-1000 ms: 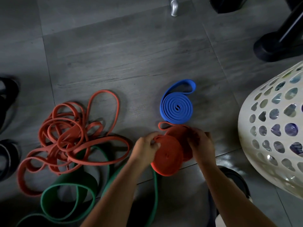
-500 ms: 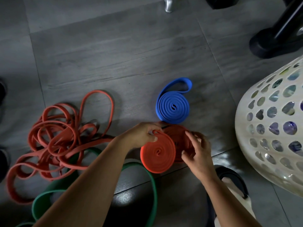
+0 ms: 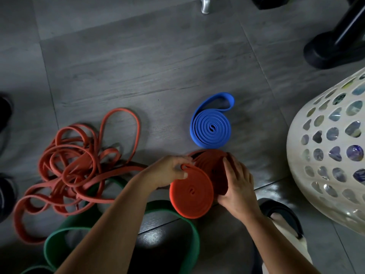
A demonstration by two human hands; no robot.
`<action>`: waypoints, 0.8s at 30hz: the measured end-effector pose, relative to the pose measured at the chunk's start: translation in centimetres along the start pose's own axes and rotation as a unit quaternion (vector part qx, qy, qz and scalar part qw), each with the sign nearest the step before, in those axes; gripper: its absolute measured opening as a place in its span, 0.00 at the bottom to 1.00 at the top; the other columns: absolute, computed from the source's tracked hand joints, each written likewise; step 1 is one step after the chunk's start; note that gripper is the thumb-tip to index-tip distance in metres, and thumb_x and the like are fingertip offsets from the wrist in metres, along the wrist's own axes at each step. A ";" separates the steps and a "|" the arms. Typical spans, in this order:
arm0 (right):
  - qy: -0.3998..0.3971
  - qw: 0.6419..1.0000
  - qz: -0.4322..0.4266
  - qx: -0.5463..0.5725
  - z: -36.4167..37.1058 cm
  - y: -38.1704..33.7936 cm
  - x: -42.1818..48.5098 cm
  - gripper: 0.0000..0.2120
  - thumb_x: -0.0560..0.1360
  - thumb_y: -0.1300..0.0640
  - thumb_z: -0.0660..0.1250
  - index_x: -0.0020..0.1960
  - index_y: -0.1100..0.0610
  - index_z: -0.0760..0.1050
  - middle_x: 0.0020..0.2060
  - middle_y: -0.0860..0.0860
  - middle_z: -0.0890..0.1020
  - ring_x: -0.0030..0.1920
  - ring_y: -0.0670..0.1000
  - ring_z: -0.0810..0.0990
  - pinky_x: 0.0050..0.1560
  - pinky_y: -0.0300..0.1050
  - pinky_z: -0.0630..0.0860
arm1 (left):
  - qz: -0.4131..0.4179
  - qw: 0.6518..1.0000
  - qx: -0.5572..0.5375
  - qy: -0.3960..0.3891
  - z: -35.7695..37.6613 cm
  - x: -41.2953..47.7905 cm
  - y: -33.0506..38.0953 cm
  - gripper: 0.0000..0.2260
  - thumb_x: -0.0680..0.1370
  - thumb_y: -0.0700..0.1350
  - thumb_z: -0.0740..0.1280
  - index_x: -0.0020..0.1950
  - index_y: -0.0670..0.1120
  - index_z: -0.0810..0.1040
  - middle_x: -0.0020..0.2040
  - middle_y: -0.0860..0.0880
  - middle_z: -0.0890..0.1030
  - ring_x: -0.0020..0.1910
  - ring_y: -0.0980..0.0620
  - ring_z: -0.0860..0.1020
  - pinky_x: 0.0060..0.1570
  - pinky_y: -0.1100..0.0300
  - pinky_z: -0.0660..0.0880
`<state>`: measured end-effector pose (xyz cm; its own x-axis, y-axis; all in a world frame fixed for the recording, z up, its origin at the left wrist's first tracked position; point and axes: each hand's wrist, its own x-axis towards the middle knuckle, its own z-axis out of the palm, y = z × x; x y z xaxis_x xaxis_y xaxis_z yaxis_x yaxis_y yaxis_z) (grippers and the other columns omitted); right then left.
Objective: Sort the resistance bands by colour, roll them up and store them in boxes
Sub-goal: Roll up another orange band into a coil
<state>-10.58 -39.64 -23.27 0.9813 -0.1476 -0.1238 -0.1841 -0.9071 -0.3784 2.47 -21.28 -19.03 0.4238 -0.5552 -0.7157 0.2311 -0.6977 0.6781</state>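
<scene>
A tightly rolled orange band (image 3: 190, 195) stands tilted on the grey floor at the centre. My left hand (image 3: 169, 172) pinches its loose outer end at the top. My right hand (image 3: 238, 186) presses a second, darker orange roll (image 3: 213, 165) that lies behind and to the right of the first. A rolled blue band (image 3: 211, 128) with a loose tail lies just beyond both. A tangle of loose orange bands (image 3: 79, 165) sprawls to the left, and wide green bands (image 3: 59, 242) loop under my left forearm.
A white perforated basket (image 3: 327, 147) lies tipped at the right. A black stand base (image 3: 333, 50) sits at the top right. A sandalled foot (image 3: 282, 216) is near my right wrist. Dark shoes (image 3: 6, 186) are at the left edge.
The front orange roll has tipped flatter toward me, showing its spiral face. My right hand slid down along the rear roll, while my left kept hold of the outer end.
</scene>
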 end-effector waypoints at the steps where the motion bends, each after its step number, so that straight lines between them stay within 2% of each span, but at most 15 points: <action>1: -0.007 1.000 -0.001 -0.002 0.1 -0.1 0.0 0.56 0.46 0.48 0.81 0.68 0.60 0.61 0.66 0.63 0.71 0.62 0.59 0.68 0.56 0.59 0.71 | 0.003 1.000 -0.018 0.005 0.3 -0.2 -0.1 0.19 0.76 0.37 0.66 0.66 0.47 0.73 0.70 0.56 0.67 0.63 0.60 0.68 0.63 0.62 0.66; 3: -0.016 1.000 0.005 -0.008 0.1 -0.2 0.2 0.58 0.42 0.54 0.82 0.68 0.60 0.60 0.65 0.63 0.71 0.60 0.64 0.73 0.55 0.60 0.72 | 0.011 0.999 -0.049 0.016 0.6 -0.6 -0.1 0.19 0.76 0.35 0.66 0.66 0.46 0.73 0.70 0.56 0.67 0.65 0.60 0.67 0.63 0.65 0.65; 5: -0.017 1.000 0.009 -0.002 0.3 0.0 0.4 0.57 0.42 0.57 0.81 0.67 0.59 0.61 0.64 0.63 0.72 0.59 0.65 0.75 0.55 0.59 0.72 | 0.007 0.994 -0.104 0.033 0.8 -1.2 -0.2 0.20 0.76 0.34 0.65 0.66 0.46 0.72 0.68 0.54 0.70 0.64 0.57 0.70 0.59 0.65 0.69; 8: -0.013 0.998 0.009 0.057 -0.2 0.9 1.0 0.49 0.50 0.44 0.75 0.67 0.56 0.62 0.65 0.61 0.72 0.61 0.56 0.69 0.56 0.56 0.71 | -0.011 0.965 -0.238 0.109 1.1 -2.4 -0.5 0.19 0.75 0.33 0.65 0.64 0.46 0.74 0.55 0.46 0.80 0.53 0.51 0.78 0.59 0.57 0.73; 9: -0.010 0.997 0.007 0.077 -0.5 1.1 1.1 0.46 0.53 0.41 0.71 0.67 0.56 0.64 0.65 0.61 0.72 0.62 0.54 0.67 0.58 0.54 0.70 | -0.015 0.954 -0.268 0.133 1.4 -2.6 -0.5 0.18 0.75 0.33 0.65 0.62 0.47 0.75 0.49 0.47 0.81 0.48 0.53 0.80 0.56 0.57 0.75; 11: 0.007 0.988 0.023 0.152 -1.1 1.3 1.1 0.40 0.59 0.42 0.65 0.68 0.57 0.67 0.66 0.59 0.70 0.64 0.51 0.65 0.64 0.45 0.65 | -0.029 0.941 -0.293 0.168 2.4 -2.8 -0.2 0.15 0.75 0.33 0.65 0.57 0.49 0.77 0.41 0.51 0.82 0.40 0.55 0.81 0.49 0.59 0.78; 13: 0.063 0.952 0.114 0.277 -1.9 1.1 0.7 0.31 0.65 0.44 0.61 0.65 0.56 0.70 0.63 0.54 0.71 0.63 0.49 0.68 0.65 0.39 0.65 | -0.040 0.944 -0.264 0.194 3.8 -2.3 0.2 0.14 0.75 0.34 0.66 0.59 0.47 0.77 0.46 0.47 0.82 0.43 0.51 0.81 0.52 0.54 0.78; 15: 0.104 0.897 0.212 0.373 -2.5 0.3 0.1 0.20 0.68 0.42 0.62 0.55 0.52 0.75 0.55 0.52 0.77 0.55 0.49 0.75 0.58 0.41 0.72 | -0.043 0.945 -0.244 0.215 5.5 -1.6 0.7 0.15 0.75 0.35 0.67 0.61 0.44 0.77 0.53 0.43 0.81 0.50 0.47 0.80 0.57 0.49 0.76; 16: 0.088 0.881 0.247 0.394 -2.4 0.1 -0.2 0.15 0.69 0.43 0.66 0.50 0.51 0.76 0.49 0.52 0.79 0.49 0.49 0.78 0.52 0.38 0.75 | -0.047 0.941 -0.250 0.224 6.2 -1.2 1.0 0.15 0.75 0.36 0.67 0.61 0.45 0.77 0.54 0.43 0.81 0.52 0.46 0.80 0.58 0.48 0.75; 17: 0.057 0.882 0.264 0.387 -2.4 -0.2 -0.5 0.12 0.68 0.44 0.68 0.47 0.50 0.76 0.45 0.51 0.80 0.43 0.46 0.79 0.45 0.33 0.75 | -0.051 0.936 -0.260 0.232 6.8 -0.9 1.4 0.15 0.75 0.36 0.67 0.61 0.45 0.77 0.54 0.43 0.80 0.52 0.46 0.80 0.58 0.48 0.75; 19: 0.013 0.903 0.264 0.338 -2.2 -0.3 -0.8 0.16 0.66 0.44 0.67 0.49 0.53 0.76 0.43 0.50 0.79 0.39 0.45 0.78 0.37 0.30 0.71 | -0.048 0.927 -0.273 0.252 7.8 -0.3 1.9 0.16 0.75 0.37 0.66 0.61 0.47 0.77 0.55 0.44 0.80 0.53 0.47 0.79 0.58 0.48 0.75; 21: 0.014 0.925 0.257 0.281 -2.1 -0.4 -0.6 0.22 0.66 0.45 0.67 0.55 0.57 0.77 0.45 0.51 0.77 0.42 0.49 0.76 0.39 0.33 0.67 | -0.042 0.920 -0.275 0.275 8.2 0.3 2.5 0.17 0.74 0.36 0.66 0.62 0.46 0.76 0.56 0.45 0.80 0.55 0.48 0.78 0.60 0.48 0.73; 24: 0.040 0.928 0.265 0.258 -2.3 -0.5 0.4 0.17 0.71 0.56 0.71 0.58 0.58 0.76 0.49 0.50 0.71 0.47 0.50 0.74 0.46 0.38 0.66 | -0.040 0.919 -0.240 0.309 8.1 0.9 3.4 0.17 0.76 0.36 0.65 0.64 0.45 0.75 0.59 0.47 0.76 0.57 0.50 0.75 0.63 0.54 0.70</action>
<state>-9.95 -40.19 -21.06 0.7420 -0.5676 -0.3568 -0.6248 -0.3924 -0.6750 -3.41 -27.83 -18.73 0.7711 -0.0436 -0.6352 0.5803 -0.3625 0.7293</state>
